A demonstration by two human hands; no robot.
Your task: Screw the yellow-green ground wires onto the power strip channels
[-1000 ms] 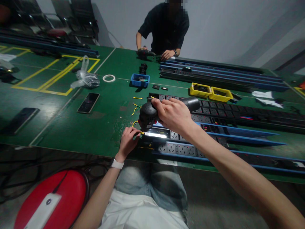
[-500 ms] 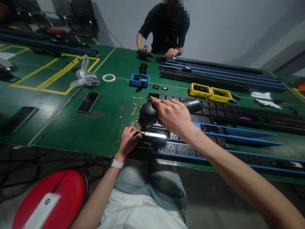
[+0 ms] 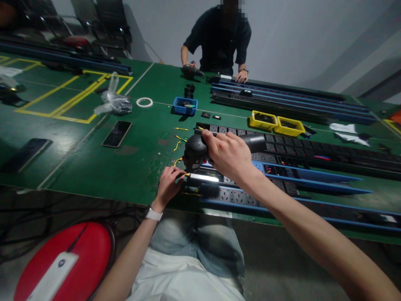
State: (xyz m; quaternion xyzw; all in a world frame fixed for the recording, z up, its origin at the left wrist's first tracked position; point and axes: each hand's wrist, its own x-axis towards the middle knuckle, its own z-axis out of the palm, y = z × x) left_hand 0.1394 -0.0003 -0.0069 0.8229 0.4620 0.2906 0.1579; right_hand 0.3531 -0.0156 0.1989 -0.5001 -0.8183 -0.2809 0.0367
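Note:
My right hand (image 3: 230,154) is wrapped around a black cordless drill (image 3: 194,147). The drill points down over the left end of a power strip lit by a bright patch (image 3: 204,177); its tip is hidden. At that same end my left hand (image 3: 169,184) has its fingers pinched together on a short yellow wire (image 3: 187,174). Nearer to me lies another socket strip (image 3: 232,195) in a blue channel. Several loose yellow wires, one of them a curved wire (image 3: 176,146), lie left of the strips.
Two yellow bins (image 3: 262,121) and a blue bin (image 3: 175,106) stand beyond the strips. A phone (image 3: 117,133), a tape roll (image 3: 144,102) and a plastic bag (image 3: 117,103) lie to the left. Across the green table (image 3: 140,146) a co-worker (image 3: 219,42) holds another drill (image 3: 192,72).
My hands and the drill stay nearly in place, with a slight shift of the view. The co-worker's hand on the strips has moved to the right.

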